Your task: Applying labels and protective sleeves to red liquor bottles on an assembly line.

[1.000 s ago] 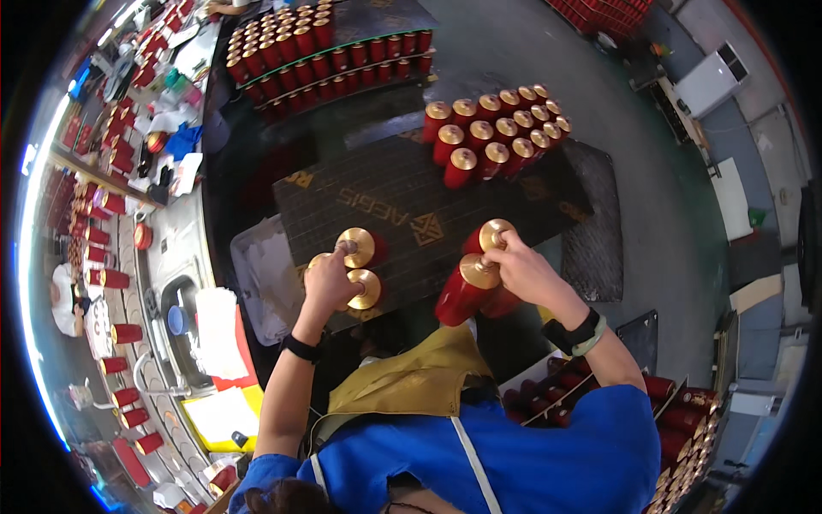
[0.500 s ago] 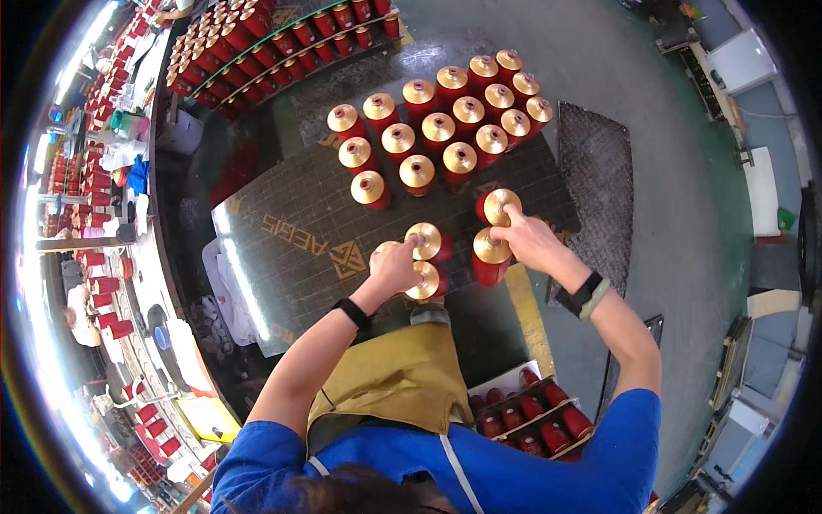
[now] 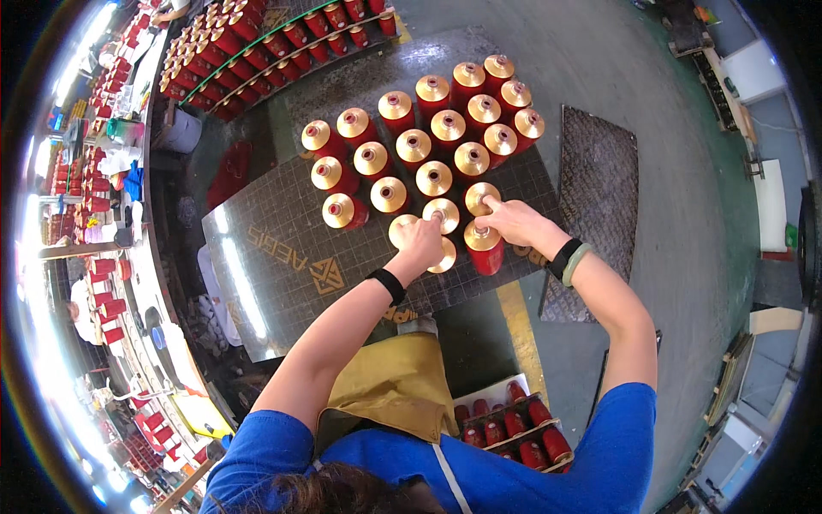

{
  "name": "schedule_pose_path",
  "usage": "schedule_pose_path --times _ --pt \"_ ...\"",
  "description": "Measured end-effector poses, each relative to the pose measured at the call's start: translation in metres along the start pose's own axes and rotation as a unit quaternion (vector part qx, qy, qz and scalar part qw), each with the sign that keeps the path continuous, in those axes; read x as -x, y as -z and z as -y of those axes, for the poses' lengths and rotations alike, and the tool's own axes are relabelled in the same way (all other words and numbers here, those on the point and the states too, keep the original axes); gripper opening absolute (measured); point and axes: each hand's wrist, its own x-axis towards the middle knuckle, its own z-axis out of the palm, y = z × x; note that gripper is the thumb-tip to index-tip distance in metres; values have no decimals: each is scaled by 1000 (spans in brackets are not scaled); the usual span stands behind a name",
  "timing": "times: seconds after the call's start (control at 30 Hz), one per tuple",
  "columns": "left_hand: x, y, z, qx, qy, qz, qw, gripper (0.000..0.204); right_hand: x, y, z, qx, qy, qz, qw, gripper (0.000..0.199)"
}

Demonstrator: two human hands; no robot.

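Observation:
My left hand [image 3: 419,243] is closed at the necks of a cluster of red bottles with gold cone-shaped tops [image 3: 442,211]. Parts of three gold tops show around its fingers, which hide some of the necks. To its right, my right hand [image 3: 522,224] pinches the necks of two more such bottles, one farther [image 3: 479,194] and one nearer [image 3: 485,257]. Just beyond both hands, several matching bottles [image 3: 434,178] stand upright in loose rows on a dark board [image 3: 282,291]. Whether the gripped bottles touch the board, I cannot tell.
A rack [image 3: 291,60] full of the same bottles stands at the far left. Near my right side is a crate [image 3: 514,428] of red bottles. A textured dark sheet [image 3: 591,197] lies on the floor at right. A cluttered workbench [image 3: 128,231] runs along the left.
Both hands have moved away from my body with their bottles, closer to the standing rows. The left hand has also shifted right, and its bottles are nearer those of the right hand.

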Motion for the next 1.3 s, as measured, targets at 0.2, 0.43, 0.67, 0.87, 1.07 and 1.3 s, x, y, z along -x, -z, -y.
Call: schedule_pose_path --times 0.2,0.43,0.67,0.87,1.07,1.3 --pt "8 -3 2 7 -25 -6 1000 74 28 9 -11 10 26 -91 995 27" --pt "18 -2 26 -4 -111 -70 991 52 52 37 -52 -12 36 -70 997 24" --pt "13 0 37 -98 -183 28 978 23 31 21 -105 69 35 -67 995 30" --pt "20 -13 50 -114 -192 12 975 18 14 8 -132 78 39 -102 991 31" --pt "44 -20 75 -117 -216 -36 969 12 12 22 -127 19 4 -94 995 25" --pt "97 17 102 -112 -218 -92 965 7 5 48 -67 118 -53 -189 973 22"
